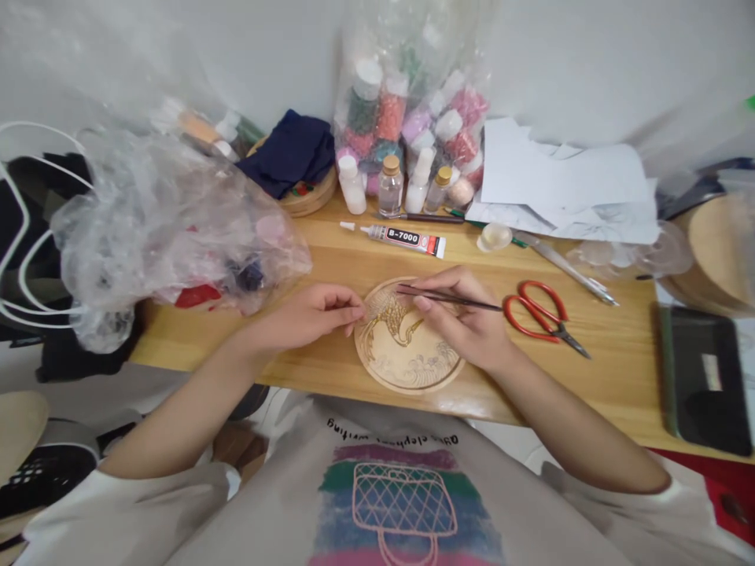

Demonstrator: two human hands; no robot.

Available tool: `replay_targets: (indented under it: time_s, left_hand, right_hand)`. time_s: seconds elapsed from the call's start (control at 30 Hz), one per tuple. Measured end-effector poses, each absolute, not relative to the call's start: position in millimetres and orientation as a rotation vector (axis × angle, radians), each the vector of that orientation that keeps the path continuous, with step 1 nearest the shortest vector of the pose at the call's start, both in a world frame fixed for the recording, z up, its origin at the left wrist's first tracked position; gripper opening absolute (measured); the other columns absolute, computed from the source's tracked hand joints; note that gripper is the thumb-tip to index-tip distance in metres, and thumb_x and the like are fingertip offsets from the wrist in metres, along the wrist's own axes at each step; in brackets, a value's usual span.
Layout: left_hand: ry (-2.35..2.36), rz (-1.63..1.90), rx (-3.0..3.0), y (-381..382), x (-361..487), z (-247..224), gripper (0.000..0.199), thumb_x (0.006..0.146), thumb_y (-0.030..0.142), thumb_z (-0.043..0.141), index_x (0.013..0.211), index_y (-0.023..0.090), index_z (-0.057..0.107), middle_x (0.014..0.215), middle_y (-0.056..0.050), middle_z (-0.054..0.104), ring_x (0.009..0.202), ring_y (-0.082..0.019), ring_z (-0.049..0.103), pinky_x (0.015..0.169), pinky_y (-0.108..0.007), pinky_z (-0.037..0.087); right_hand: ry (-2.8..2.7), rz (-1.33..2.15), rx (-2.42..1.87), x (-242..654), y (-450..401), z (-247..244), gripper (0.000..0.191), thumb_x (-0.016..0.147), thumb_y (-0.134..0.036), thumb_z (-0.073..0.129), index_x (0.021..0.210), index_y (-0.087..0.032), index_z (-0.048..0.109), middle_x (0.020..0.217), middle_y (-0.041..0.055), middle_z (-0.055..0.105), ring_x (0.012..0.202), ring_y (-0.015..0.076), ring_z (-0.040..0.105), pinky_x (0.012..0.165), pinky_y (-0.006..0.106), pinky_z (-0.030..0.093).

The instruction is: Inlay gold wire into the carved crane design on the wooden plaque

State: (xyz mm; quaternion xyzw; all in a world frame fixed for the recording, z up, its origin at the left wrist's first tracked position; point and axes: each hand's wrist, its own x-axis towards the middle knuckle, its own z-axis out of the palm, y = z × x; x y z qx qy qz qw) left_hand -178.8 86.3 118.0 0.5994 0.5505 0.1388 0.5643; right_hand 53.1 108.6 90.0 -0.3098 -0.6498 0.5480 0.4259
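A round wooden disc [413, 369] lies on the table before me, with a gold wire-like outline [396, 326] and a printed wave pattern on it. My right hand [469, 318] rests over its right side, closed around dark tweezers [460, 299] whose tips point left above the upper part of the disc. At the disc's left edge is my left hand [327, 314], its thumb and forefinger pinched together. Whatever sits between those fingertips is too small to make out.
Behind the disc lies a B-7000 glue tube [404, 237], its cap off beside it. Red-handled scissors [546, 314] are to the right, near a dark phone [705, 381]. Small bottles [390, 189], a bag of jars [413, 102], papers [560, 177] and a plastic bag [177, 228] surround the workspace.
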Motion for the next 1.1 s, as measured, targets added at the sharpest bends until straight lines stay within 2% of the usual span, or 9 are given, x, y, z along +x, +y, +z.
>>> replay_targets:
  time_s: [0.17,0.33,0.47,0.57,0.67,0.73,0.83,0.93,1.1]
  left_hand:
    - [1.188,0.291,1.36,92,-175,122,0.026,0.082,0.044,0.055,0.077,0.019,0.06,0.06,0.004,0.055,0.055,-0.011,0.045,0.056,-0.023,0.039]
    - [1.28,0.337,1.532,89,-180,120,0.026,0.086,0.044,0.052,0.081,0.02,0.063,0.068,0.001,0.063,0.064,-0.014,0.056,0.062,-0.025,0.044]
    - [1.379,0.285,2.022,86,-197,116,0.026,0.094,0.036,0.044,0.092,0.025,0.067,0.086,-0.004,0.072,0.077,-0.02,0.063,0.07,-0.033,0.049]
    - [1.275,0.211,2.545,84,-210,114,0.033,0.098,0.024,0.035,0.093,0.025,0.067,0.089,-0.007,0.072,0.082,-0.024,0.064,0.073,-0.039,0.05]
    - [1.188,0.093,2.877,82,-215,118,0.039,0.1,0.016,0.03,0.09,0.026,0.066,0.089,-0.006,0.072,0.084,-0.023,0.063,0.076,-0.04,0.05]
    - [1.245,0.024,3.006,80,-211,121,0.039,0.1,0.013,0.03,0.088,0.025,0.065,0.087,-0.004,0.07,0.083,-0.022,0.062,0.077,-0.038,0.05]
    - [1.462,-0.003,3.085,75,-199,122,0.034,0.1,0.011,0.033,0.09,0.022,0.064,0.086,-0.005,0.067,0.083,-0.021,0.06,0.076,-0.038,0.049]
    - [1.614,0.185,3.043,69,-184,119,0.03,0.098,0.011,0.035,0.092,0.021,0.062,0.084,-0.006,0.065,0.08,-0.023,0.059,0.072,-0.039,0.048]
    - [1.638,0.45,2.912,65,-165,120,0.021,0.1,0.019,0.042,0.09,0.019,0.06,0.08,-0.007,0.065,0.072,-0.023,0.06,0.062,-0.037,0.046]
  right_hand:
    - [-1.687,1.279,-0.779,54,111,83,0.011,0.091,-0.023,0.065,0.102,-0.025,0.064,0.104,0.0019,0.078,0.099,0.0172,0.076,0.086,0.033,0.064]
    - [-1.68,1.232,-0.843,55,115,81,0.008,0.092,-0.026,0.065,0.099,-0.024,0.064,0.102,0.0018,0.078,0.096,0.0168,0.076,0.085,0.032,0.064]
    - [-1.805,1.163,-0.813,56,116,81,0.011,0.092,-0.025,0.064,0.103,-0.022,0.065,0.101,0.004,0.078,0.095,0.0181,0.076,0.083,0.033,0.064]
    - [-1.916,1.078,-0.729,56,114,82,0.012,0.093,-0.022,0.063,0.104,-0.021,0.065,0.104,0.0046,0.077,0.097,0.0168,0.075,0.084,0.031,0.063]
    - [-1.946,1.075,-0.68,53,109,83,0.01,0.094,-0.021,0.061,0.103,-0.021,0.065,0.104,0.004,0.076,0.1,0.0162,0.074,0.088,0.03,0.062]
    - [-1.896,1.144,-0.699,51,107,84,0.009,0.094,-0.022,0.061,0.103,-0.022,0.064,0.104,0.004,0.076,0.1,0.0162,0.074,0.088,0.031,0.062]
    - [-1.699,1.313,-0.816,48,107,82,0.011,0.093,-0.03,0.064,0.101,-0.022,0.062,0.1,0.0041,0.076,0.094,0.0171,0.076,0.081,0.031,0.064]
    - [-1.442,1.542,-0.876,47,112,80,0.023,0.089,-0.042,0.068,0.096,-0.023,0.058,0.089,0.0031,0.077,0.087,0.0181,0.077,0.077,0.031,0.065]
    - [-1.223,1.824,-0.909,47,120,79,0.036,0.08,-0.049,0.076,0.092,-0.023,0.055,0.075,-0.0003,0.075,0.073,0.0163,0.077,0.075,0.032,0.066]
